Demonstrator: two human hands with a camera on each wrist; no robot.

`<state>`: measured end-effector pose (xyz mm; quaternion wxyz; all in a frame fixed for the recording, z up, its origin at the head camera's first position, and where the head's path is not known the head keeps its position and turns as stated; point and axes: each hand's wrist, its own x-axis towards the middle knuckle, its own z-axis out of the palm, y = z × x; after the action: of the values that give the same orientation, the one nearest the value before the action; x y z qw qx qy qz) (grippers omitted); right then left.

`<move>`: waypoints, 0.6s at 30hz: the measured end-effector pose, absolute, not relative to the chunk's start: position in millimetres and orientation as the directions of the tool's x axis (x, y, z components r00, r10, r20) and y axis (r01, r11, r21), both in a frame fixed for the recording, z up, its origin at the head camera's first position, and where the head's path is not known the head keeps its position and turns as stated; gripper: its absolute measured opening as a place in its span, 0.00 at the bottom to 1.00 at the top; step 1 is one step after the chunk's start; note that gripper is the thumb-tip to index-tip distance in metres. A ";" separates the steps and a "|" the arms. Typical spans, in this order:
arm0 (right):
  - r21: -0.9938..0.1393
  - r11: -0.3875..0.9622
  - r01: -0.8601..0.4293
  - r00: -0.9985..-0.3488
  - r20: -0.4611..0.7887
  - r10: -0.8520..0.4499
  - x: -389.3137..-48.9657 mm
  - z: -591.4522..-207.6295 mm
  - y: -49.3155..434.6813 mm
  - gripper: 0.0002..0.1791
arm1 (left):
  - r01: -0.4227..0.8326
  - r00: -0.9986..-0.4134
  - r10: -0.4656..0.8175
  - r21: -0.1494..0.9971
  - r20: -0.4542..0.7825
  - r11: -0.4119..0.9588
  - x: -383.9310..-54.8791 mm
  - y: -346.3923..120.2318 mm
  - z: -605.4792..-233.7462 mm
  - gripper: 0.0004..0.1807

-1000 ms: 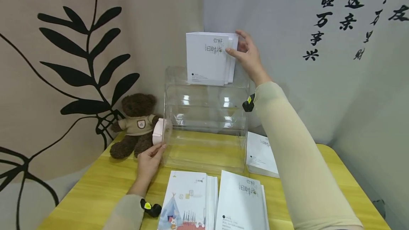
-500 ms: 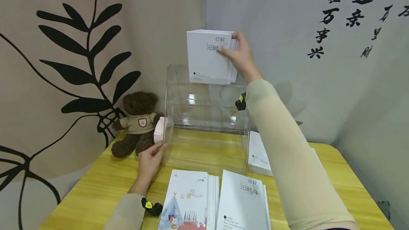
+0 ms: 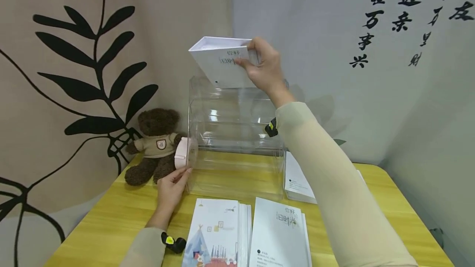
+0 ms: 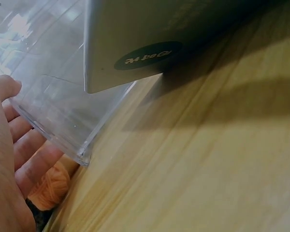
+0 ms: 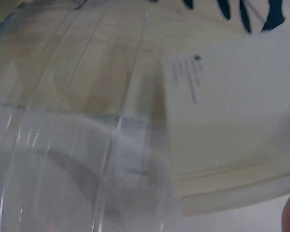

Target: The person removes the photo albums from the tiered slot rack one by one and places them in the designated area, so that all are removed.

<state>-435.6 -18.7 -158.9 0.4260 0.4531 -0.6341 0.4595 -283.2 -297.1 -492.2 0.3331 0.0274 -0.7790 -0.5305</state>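
Note:
My right hand grips a white book by its right side, thumb on the front cover, high over the clear plastic rack. The book leans forward, its top edges showing; behind it, part of another white cover shows by my fingers. In the right wrist view the book hangs beside the clear rack. My left hand holds the rack's lower left edge. In the left wrist view, the thumb lies on one face of the clear panel, the fingers behind it.
In front of the rack are an illustrated book and another white book. White books lie right of the rack, partly behind my sleeve. A brown teddy bear and a pink object stand left. Orange yarn shows below my left hand.
The right hand has moved left with the white book and tipped it from upright to leaning, its bottom swinging back. The left hand keeps its hold on the rack.

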 end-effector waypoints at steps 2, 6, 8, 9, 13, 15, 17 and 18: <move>-0.196 0.124 -0.973 -0.211 0.970 -0.119 -425.9 -157.1 -18.4 0.19 | 0.309 -0.777 -0.391 0.839 0.494 0.448 -283.5 -297.7 -491.5 0.15; -0.222 0.054 -0.974 -0.224 0.974 -0.036 -398.9 -152.9 -14.2 0.18 | 0.302 -0.775 -0.396 0.839 0.492 0.452 -283.0 -298.9 -490.6 0.15; -0.207 0.041 -0.977 -0.209 0.977 -0.042 -380.6 -150.9 -11.4 0.17 | 0.292 -0.775 -0.407 0.845 0.484 0.449 -282.1 -299.3 -491.0 0.15; -0.196 0.036 -0.980 -0.197 0.979 -0.045 -373.4 -150.3 -10.2 0.17 | 0.289 -0.777 -0.408 0.847 0.480 0.446 -281.3 -299.5 -491.1 0.15; -0.197 -0.017 -0.980 -0.197 0.980 -0.017 -366.6 -153.1 -3.8 0.17 | 0.272 -0.785 -0.407 0.850 0.466 0.450 -279.4 -298.4 -491.1 0.16; -0.217 -0.064 -0.974 -0.218 0.976 0.018 -370.4 -157.2 1.5 0.18 | 0.269 -0.789 -0.403 0.850 0.464 0.453 -279.0 -296.9 -490.6 0.17; -0.213 -0.109 -0.971 -0.220 0.974 0.053 -370.5 -162.3 8.9 0.18 | 0.264 -0.787 -0.405 0.848 0.465 0.459 -279.6 -295.1 -489.9 0.17; -0.197 -0.127 -0.972 -0.206 0.976 0.070 -366.6 -164.9 13.2 0.18 | 0.262 -0.785 -0.408 0.846 0.467 0.465 -280.0 -294.4 -489.7 0.17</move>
<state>-366.6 13.2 -164.9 0.4363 0.4543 -0.4964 0.5974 -280.0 -294.4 -489.7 0.3248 0.0460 -0.7918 -0.5152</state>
